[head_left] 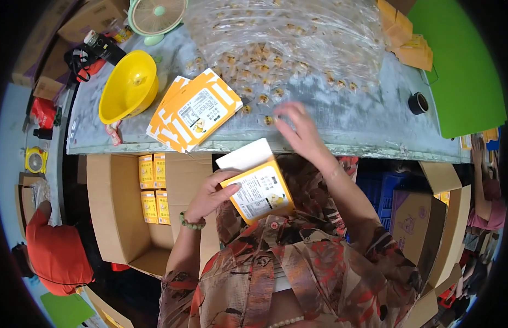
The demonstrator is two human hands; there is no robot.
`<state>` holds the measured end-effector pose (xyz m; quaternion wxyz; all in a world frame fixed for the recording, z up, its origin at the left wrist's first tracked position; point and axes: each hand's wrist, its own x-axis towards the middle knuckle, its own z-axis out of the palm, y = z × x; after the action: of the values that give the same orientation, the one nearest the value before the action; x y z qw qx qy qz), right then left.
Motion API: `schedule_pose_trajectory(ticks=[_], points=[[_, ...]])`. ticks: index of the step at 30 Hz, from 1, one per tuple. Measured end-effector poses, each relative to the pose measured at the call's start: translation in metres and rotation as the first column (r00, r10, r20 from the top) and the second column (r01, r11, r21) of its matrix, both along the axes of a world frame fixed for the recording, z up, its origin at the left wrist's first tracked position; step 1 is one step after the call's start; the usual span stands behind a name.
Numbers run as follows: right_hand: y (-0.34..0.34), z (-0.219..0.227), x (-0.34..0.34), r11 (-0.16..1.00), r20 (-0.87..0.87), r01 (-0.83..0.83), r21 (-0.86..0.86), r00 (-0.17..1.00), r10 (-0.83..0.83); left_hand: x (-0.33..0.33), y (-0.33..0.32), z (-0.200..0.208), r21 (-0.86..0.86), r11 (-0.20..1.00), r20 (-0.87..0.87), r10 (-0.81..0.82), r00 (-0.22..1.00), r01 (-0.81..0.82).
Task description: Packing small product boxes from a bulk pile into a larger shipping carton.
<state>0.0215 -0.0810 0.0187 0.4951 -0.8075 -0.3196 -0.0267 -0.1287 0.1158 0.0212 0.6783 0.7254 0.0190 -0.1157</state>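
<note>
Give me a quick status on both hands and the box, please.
Left hand gripping yellow-and-white box, white flap raised. Right hand open beside a small wrapped piece, contact unclear. No obstruction visible between them; flat cartons lie farther left.

You wear a loose printed shirt (336,279) in brown, tan, rust red and near-black, its pattern made of large, leaf-like, overlapping shapes. The open collar (302,273) spreads into two broad lapels of the same cloth, and a small round button (274,225) sits on the shirt front. Your left sleeve (180,281) and right sleeve (390,257) are wide and leave the forearms uncovered. Around your left wrist runs a bracelet (192,221) of rounded green beads. A necklace (287,321) of pale, pearl-like beads curves below the neckline. Similar patterned cloth, with brighter red patches, covers your lap (331,194).
</note>
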Motion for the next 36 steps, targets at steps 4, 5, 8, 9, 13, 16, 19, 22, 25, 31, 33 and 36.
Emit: schedule_pose_trajectory(ticks=[4, 5, 8, 9, 13, 16, 19, 22, 25, 31, 33, 36], points=[[0.041, -0.022, 0.031, 0.944, 0.322, 0.076, -0.320, 0.946, 0.033, -0.012, 0.016, -0.008, -0.170, 0.969, -0.169, 0.151, 0.974, -0.180], [0.050, -0.029, 0.032, 0.946, 0.324, 0.079, -0.315, 0.946, 0.029, -0.014, 0.017, -0.007, -0.272, 0.900, -0.207, 0.291, 0.934, -0.341], [0.057, -0.045, 0.036, 0.901, 0.476, 0.216, -0.375, 0.879, -0.013, -0.016, 0.018, -0.006, -0.325, 0.787, -0.225, 0.475, 0.851, -0.525], [0.048, -0.048, 0.040, 0.904, 0.448, 0.149, -0.400, 0.893, 0.052, -0.016, 0.018, -0.007, -0.308, 0.770, -0.219, 0.515, 0.829, -0.559], [-0.007, -0.046, 0.044, 0.865, 0.358, -0.025, -0.501, 0.904, 0.233, -0.008, 0.009, -0.016, -0.324, 0.723, -0.214, 0.572, 0.792, -0.610], [-0.047, -0.044, 0.046, 0.881, 0.387, -0.005, -0.473, 0.897, 0.214, 0.012, -0.007, -0.021, -0.352, 0.700, -0.211, 0.587, 0.781, -0.621], [-0.069, -0.030, 0.042, 0.954, 0.442, 0.020, -0.301, 0.889, 0.121, 0.026, -0.020, -0.023, -0.345, 0.685, -0.167, 0.628, 0.760, -0.642], [-0.107, -0.026, 0.060, 0.985, 0.310, 0.156, -0.073, 0.942, -0.126, 0.036, -0.031, -0.019, -0.338, 0.691, -0.122, 0.641, 0.757, -0.639], [-0.131, -0.013, 0.080, 0.960, 0.002, 0.222, -0.171, 0.974, -0.224, 0.042, -0.037, -0.025, -0.343, 0.654, -0.131, 0.677, 0.724, -0.674], [-0.103, -0.042, 0.103, 0.929, 0.307, 0.016, -0.370, 0.946, 0.106, 0.059, -0.056, -0.024, -0.318, 0.645, -0.121, 0.699, 0.705, -0.695], [-0.100, -0.042, 0.097, 0.905, 0.170, -0.083, -0.416, 0.971, 0.167, 0.066, -0.062, -0.023, -0.302, 0.648, -0.106, 0.706, 0.701, -0.699], [-0.098, -0.032, 0.081, 0.897, -0.040, -0.235, -0.375, 0.971, 0.237, 0.071, -0.061, -0.027, -0.286, 0.661, -0.087, 0.703, 0.706, -0.694]])
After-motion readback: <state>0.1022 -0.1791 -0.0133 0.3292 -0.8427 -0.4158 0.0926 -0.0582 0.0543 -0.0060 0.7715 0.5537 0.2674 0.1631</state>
